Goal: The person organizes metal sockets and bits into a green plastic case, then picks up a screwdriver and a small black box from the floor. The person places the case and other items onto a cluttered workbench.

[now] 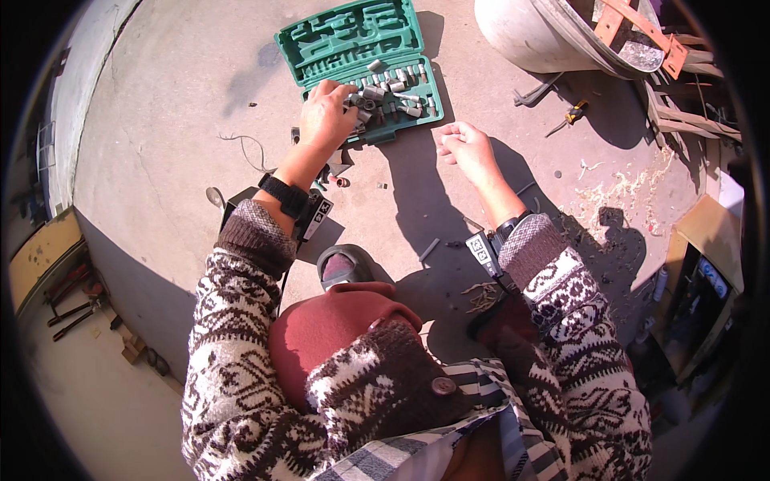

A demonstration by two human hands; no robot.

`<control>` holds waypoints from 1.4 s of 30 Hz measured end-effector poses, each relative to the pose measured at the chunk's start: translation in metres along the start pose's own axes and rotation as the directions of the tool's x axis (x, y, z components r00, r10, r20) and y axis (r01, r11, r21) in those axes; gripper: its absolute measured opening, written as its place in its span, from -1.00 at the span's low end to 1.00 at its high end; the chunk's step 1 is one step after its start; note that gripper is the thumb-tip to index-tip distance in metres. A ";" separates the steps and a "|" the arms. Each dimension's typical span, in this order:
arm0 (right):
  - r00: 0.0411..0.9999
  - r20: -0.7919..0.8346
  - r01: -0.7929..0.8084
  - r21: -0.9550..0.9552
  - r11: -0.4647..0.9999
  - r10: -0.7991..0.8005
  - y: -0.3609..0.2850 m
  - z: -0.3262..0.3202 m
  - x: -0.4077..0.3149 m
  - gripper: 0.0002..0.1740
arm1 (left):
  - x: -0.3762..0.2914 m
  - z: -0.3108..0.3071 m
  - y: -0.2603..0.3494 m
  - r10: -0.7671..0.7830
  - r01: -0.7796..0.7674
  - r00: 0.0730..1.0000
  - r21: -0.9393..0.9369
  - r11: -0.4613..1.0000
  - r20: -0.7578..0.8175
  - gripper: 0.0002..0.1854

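A green plastic socket-set case lies unfolded on the concrete floor, its moulded lid tilted back at the far side. Loose metal sockets are heaped in its lower half, beside a row of bits in slots. My left hand reaches over the left part of the case, fingertips among the sockets; whether they grip one is hidden. To the right of the case's near corner, my right hand hovers with fingers curled in and nothing visible in them.
A screwdriver with a yellow and black handle lies to the right, below a large whitish tub. Small red parts, a wire and wood shavings are scattered on the floor. A wooden-sided box stands at far right.
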State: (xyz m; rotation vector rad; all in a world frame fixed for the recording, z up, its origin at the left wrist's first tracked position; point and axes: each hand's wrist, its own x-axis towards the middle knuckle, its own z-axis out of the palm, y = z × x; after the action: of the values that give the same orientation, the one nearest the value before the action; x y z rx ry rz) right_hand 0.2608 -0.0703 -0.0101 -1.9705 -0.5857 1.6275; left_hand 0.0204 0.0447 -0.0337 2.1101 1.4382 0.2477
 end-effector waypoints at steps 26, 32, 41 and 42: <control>0.987 -0.089 -0.129 0.054 0.990 0.133 0.048 -0.045 -0.023 -0.85 | -0.010 -0.040 0.029 0.163 0.499 0.862 -0.743 -0.446 0.480 -0.66; 0.984 -0.106 -0.140 0.047 0.989 0.144 0.050 -0.042 -0.025 -0.85 | -0.015 -0.034 0.031 0.269 0.554 0.823 -0.608 -0.569 0.500 -0.67; 0.984 -0.091 -0.150 0.045 0.988 0.153 0.058 -0.046 -0.024 -0.80 | -0.010 -0.032 0.031 0.221 0.566 0.810 -0.624 -0.539 0.544 -0.74; 0.983 -0.094 -0.151 0.049 0.987 0.155 0.058 -0.047 -0.025 -0.80 | -0.007 -0.031 0.029 0.042 0.526 0.825 -0.738 -0.423 0.563 -0.76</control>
State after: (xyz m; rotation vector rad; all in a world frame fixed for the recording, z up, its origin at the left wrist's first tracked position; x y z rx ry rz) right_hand 0.3023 -0.1362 -0.0207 -2.0948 -0.3680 1.6073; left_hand 0.0265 0.0414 0.0083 0.1221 0.6955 0.5711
